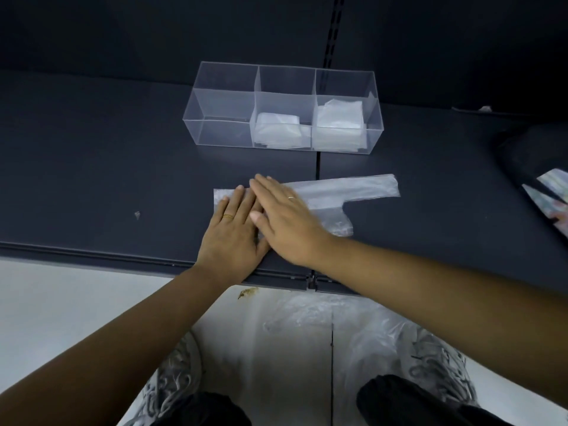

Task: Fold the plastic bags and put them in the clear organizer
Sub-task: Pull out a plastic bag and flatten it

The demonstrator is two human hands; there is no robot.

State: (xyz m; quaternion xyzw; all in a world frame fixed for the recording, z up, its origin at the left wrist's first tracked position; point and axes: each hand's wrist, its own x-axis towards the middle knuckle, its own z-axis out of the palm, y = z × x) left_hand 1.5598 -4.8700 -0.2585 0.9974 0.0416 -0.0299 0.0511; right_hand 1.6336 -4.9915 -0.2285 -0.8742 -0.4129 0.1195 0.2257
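Plastic bag [353, 187] was pressed flat under left hand [233, 232] & right hand [289, 222], fingers straight, nothing gripped; long axis was noted L–R, free handle end rightward, nearer right hand.

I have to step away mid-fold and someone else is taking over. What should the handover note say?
Left hand: open, pressing flat on the plastic bag on the shelf.
Right hand: open, flat on the same bag, overlapping the left fingers.
Clear organizer behind: middle stack and right stack of folded bags are in; left compartment empty.
Left: finish folding this bag, store it; loose plastic lies on the floor.
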